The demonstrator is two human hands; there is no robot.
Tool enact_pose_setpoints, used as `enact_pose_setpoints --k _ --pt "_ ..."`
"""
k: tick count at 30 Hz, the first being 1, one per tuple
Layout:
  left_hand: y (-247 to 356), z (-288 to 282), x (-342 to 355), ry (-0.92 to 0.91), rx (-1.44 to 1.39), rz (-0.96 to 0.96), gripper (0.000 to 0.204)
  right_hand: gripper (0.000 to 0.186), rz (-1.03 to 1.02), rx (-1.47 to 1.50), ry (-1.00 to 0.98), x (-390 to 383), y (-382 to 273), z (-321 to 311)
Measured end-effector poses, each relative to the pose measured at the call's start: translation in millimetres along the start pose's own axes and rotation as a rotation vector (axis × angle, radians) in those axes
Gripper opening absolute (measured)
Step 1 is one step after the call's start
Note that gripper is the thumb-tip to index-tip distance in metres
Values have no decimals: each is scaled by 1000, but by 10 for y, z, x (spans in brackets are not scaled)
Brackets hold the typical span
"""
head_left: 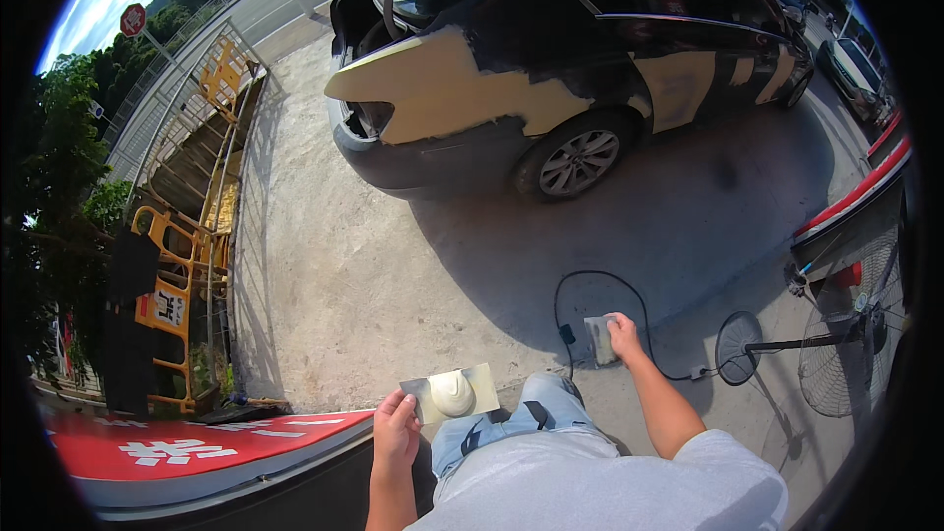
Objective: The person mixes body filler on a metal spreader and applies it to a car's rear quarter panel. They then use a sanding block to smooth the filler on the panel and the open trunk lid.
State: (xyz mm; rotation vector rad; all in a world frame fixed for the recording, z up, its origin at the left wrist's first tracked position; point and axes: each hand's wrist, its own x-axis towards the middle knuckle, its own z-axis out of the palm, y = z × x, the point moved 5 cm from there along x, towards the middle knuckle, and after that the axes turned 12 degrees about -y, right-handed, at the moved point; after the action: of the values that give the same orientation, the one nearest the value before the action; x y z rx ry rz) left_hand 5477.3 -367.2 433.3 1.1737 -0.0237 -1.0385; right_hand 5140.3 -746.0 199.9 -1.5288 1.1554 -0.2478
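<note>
My left hand (395, 423) grips the left end of a flat rectangular mixing board (482, 385), fingers and thumb closed on its edge. A rounded mound of pale yellow body filler (451, 393) sits on the board's middle. Off to the right, my right hand (622, 336) pinches a thin greyish filler spreader (599, 342), held apart from the board. Beyond both hands stands a dark car (536, 69) with its boot lid raised. Dried tan filler (433, 88) covers much of its rear side panel, and further tan patches (677, 88) mark its door.
A black cable (644, 310) loops over the concrete by my right hand. A standing fan (851, 354) with a round base is at the right. Orange barriers (169, 310) and a metal railing line the left side; a red sign panel (197, 452) lies lower left. The car's rear wheel (580, 159) faces me.
</note>
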Motion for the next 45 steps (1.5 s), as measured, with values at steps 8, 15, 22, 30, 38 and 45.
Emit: enact_pose_setpoints --k 8,15,22,30,38,45 --pt "882 173 1803 -264 140 -211 20 33 832 -196 177 -2782 3115 946" --pt "365 535 3592 -453 310 -461 20 17 636 -297 318 -2323 3091 1928" --pt "-889 809 5063 -592 445 -722 19 20 631 -12 476 839 2767 2015" --pt "-2718 952 7211 -822 603 -797 27 24 636 123 478 3268 4233 2523" --pt "-3236 988 8164 -795 502 -688 26 24 423 -82 432 4169 5512 3154" --pt "-2973 915 8407 -929 426 -477 26 19 618 2 763 3785 5453 3169"
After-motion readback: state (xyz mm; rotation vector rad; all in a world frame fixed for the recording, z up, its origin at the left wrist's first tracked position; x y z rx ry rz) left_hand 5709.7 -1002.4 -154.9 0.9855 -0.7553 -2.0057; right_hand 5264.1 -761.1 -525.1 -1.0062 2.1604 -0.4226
